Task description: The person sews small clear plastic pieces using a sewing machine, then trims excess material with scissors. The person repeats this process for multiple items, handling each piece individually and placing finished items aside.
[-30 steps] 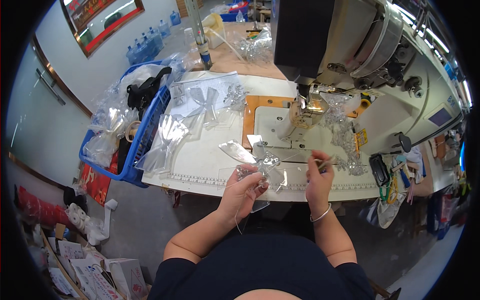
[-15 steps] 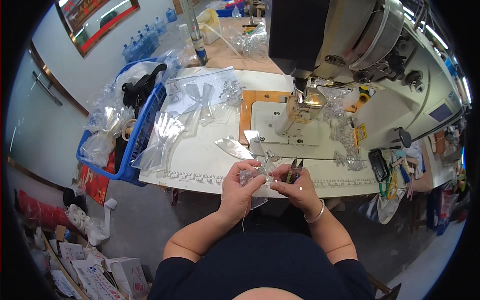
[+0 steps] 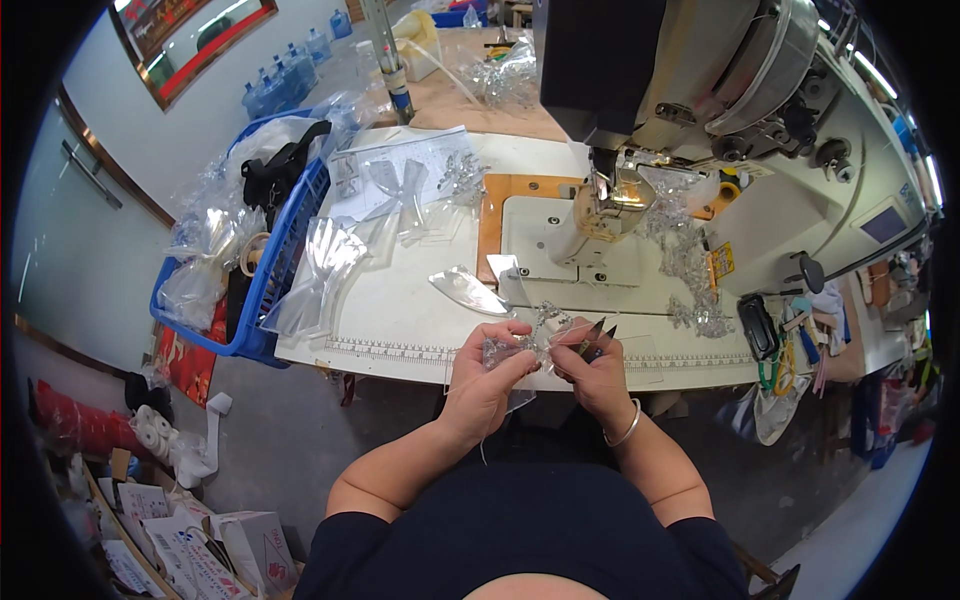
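Note:
My left hand [image 3: 478,385] is closed on a clear plastic piece [image 3: 497,352] with a sparkling, bead-like silver trim [image 3: 546,320], just in front of the sewing machine. Opposite it, my right hand [image 3: 598,382] pinches the other side of the same piece. Small dark-bladed thread snips [image 3: 606,331] lie in the right hand too, blades pointing up and away. A thin pale thread [image 3: 484,450] dangles below the left hand. Beyond the hands, curved clear plastic panels [image 3: 468,290] rest on the table. The fingers hide exactly where the thumbs meet the piece.
The sewing machine [image 3: 615,205] rises over the white table [image 3: 400,310], which has a ruler strip [image 3: 390,352] along its front edge. Clear bow-shaped pieces [image 3: 328,265] lie left, beside a blue basket [image 3: 285,270] of plastic. Silver trim [image 3: 685,265] and hanging tools [image 3: 775,345] are on the right.
My right hand has shifted slightly inward and up, its fingers now closer to the left hand's on the plastic piece. The snips have tipped a little to the right.

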A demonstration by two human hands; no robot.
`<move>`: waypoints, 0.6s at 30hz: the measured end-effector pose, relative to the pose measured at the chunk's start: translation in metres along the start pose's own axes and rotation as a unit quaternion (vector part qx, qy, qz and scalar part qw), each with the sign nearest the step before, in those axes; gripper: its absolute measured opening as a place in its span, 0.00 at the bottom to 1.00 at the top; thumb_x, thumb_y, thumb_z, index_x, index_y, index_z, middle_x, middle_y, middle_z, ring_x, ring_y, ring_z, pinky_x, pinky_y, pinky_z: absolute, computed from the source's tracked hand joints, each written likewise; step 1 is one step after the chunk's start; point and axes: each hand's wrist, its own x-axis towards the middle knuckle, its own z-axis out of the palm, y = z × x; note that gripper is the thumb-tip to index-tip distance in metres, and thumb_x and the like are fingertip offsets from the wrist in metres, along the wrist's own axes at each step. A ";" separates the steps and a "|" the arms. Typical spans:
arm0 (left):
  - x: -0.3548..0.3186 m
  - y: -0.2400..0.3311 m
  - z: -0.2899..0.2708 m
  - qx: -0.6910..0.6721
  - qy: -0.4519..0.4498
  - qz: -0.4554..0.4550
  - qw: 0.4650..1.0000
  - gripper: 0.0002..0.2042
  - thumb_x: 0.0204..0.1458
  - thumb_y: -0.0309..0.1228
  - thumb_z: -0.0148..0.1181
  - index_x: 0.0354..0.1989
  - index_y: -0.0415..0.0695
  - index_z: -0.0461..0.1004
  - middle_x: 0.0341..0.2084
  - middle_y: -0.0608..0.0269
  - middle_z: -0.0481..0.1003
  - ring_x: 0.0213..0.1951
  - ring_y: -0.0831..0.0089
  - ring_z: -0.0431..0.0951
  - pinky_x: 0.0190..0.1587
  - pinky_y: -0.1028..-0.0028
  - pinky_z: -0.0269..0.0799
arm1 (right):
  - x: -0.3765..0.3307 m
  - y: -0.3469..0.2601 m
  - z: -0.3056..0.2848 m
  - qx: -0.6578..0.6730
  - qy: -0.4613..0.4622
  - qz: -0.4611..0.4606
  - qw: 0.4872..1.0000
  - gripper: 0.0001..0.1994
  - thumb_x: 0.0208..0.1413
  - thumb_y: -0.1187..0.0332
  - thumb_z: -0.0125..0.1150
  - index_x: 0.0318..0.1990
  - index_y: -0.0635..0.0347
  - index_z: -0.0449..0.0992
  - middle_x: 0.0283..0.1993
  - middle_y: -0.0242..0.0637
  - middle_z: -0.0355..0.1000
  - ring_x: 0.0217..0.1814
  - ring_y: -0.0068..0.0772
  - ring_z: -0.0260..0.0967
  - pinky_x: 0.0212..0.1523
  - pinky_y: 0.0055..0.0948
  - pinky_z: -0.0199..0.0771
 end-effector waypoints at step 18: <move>0.009 0.010 -0.006 0.002 0.019 -0.011 1.000 0.11 0.49 0.17 0.59 0.38 0.44 0.66 0.48 0.58 0.66 0.42 0.72 0.72 0.47 0.70 0.72 | 0.002 -0.072 -0.023 -0.566 -0.064 -0.140 0.810 0.19 0.50 0.63 0.64 0.50 0.53 0.74 0.36 0.37 0.70 0.32 0.40 0.72 0.31 0.33 0.71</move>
